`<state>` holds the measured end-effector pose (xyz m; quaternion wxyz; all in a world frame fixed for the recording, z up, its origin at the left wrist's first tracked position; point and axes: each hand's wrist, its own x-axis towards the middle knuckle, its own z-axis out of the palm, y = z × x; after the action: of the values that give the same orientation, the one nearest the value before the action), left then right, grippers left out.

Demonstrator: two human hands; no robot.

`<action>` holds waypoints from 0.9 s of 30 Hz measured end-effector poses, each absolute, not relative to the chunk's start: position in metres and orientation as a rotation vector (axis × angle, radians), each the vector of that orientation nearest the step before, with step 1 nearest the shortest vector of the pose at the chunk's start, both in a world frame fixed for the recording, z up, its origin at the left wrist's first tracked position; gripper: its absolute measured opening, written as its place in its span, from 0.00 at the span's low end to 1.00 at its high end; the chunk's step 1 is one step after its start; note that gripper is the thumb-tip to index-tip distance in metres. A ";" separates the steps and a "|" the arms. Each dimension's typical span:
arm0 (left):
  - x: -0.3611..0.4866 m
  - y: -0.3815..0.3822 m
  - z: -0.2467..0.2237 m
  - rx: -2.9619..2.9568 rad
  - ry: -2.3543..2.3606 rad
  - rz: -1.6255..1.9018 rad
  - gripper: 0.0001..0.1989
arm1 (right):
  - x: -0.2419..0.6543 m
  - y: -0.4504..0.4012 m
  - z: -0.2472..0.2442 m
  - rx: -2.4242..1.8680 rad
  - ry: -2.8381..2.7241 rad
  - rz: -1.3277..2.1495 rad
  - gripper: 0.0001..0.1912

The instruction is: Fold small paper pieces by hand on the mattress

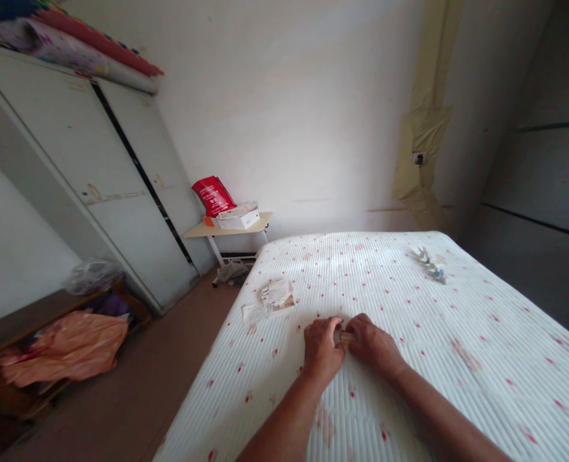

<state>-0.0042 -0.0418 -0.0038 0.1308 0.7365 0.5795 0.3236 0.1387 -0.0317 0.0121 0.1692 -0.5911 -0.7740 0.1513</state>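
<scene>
Both of my hands are close together, low over a bed with a white ribbed, red-dotted cover. Between them is a small tan, roll-like piece, too small to name surely. My left hand is closed on its left end, with thumb and fingers curled. Its right end sits in the closed fingers of my right hand. Left of the hands, some printed paper pieces lie on the cover. Farther off to the right rests a small white and grey twisted object, its kind unclear.
A small table beyond the bed's far left corner bears a red bag and a white box. Grey cabinets stand on the left, with rolled mats on top. An orange plastic bag lies on a low wooden shelf.
</scene>
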 end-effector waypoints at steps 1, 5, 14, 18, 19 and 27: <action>-0.004 -0.042 -0.004 2.140 1.682 0.935 0.25 | 0.139 -0.032 0.013 -1.660 -2.187 0.446 0.08; -0.003 -0.042 -0.003 2.122 1.707 0.928 0.24 | 0.138 -0.033 0.018 -1.651 -2.086 0.577 0.05; -0.006 -0.039 -0.001 2.002 1.675 1.024 0.06 | 0.147 -0.024 0.008 -1.359 -1.837 0.983 0.04; -0.006 -0.041 -0.002 2.026 1.631 1.043 0.07 | 0.149 -0.023 0.006 -1.219 -1.794 1.083 0.06; -0.005 -0.041 -0.002 2.035 1.626 1.039 0.07 | 0.149 -0.023 0.007 -1.201 -1.789 1.108 0.07; -0.005 -0.042 -0.002 1.951 1.573 1.044 0.08 | 0.147 -0.026 0.010 -1.188 -1.792 1.084 0.08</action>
<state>-0.0047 -0.0421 -0.0024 0.2114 0.7023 0.5663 0.3759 0.1469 -0.0257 0.0099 0.3585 -0.4607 -0.6947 0.4203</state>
